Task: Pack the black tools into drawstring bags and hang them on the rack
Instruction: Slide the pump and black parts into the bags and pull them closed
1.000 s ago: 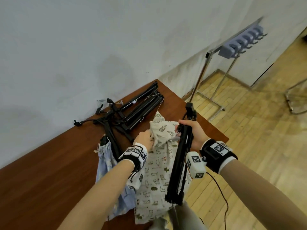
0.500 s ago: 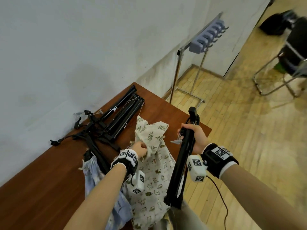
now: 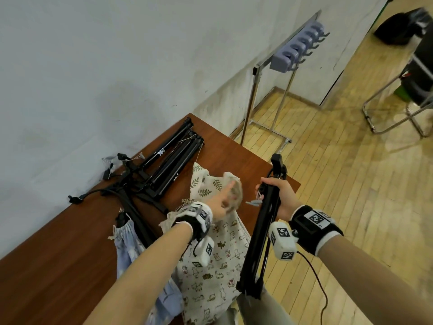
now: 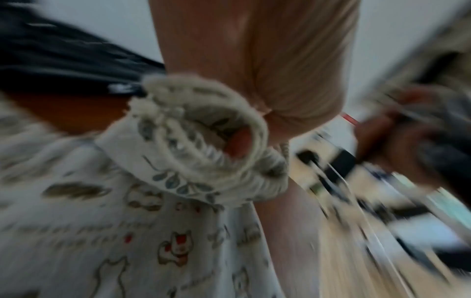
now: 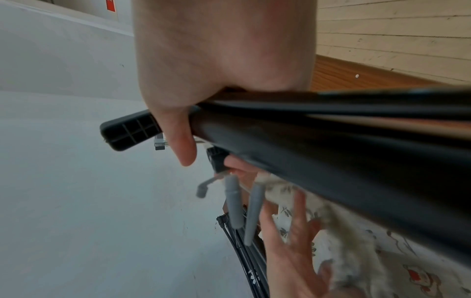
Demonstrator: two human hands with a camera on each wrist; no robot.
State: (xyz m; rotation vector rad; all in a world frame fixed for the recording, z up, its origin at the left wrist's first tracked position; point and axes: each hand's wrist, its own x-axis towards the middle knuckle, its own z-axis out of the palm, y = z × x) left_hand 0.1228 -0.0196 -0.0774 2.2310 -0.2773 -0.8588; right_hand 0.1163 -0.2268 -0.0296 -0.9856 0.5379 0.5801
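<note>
My right hand (image 3: 276,195) grips a folded black stand (image 3: 260,235) near its top and holds it upright off the table's front edge. Grey cord ends (image 3: 254,202) dangle by its fingers. My left hand (image 3: 225,198) has its fingers straight and spread at the mouth of a leaf-print drawstring bag (image 3: 206,184). In the left wrist view the bag's gathered mouth (image 4: 203,129) rings a fingertip. Under it lies a cat-print bag (image 3: 218,261). More black stands (image 3: 168,165) lie piled on the table (image 3: 58,254).
A pale blue bag (image 3: 127,238) with a black tool in it lies left of my left arm. The metal rack (image 3: 253,95) with lilac hooks (image 3: 295,50) stands on the wood floor beyond the table. A chair (image 3: 386,113) stands far right.
My left hand has loosened its grip on the leaf-print bag and straightened its fingers at the mouth. The right hand still holds the stand upright. My view has swung slightly.
</note>
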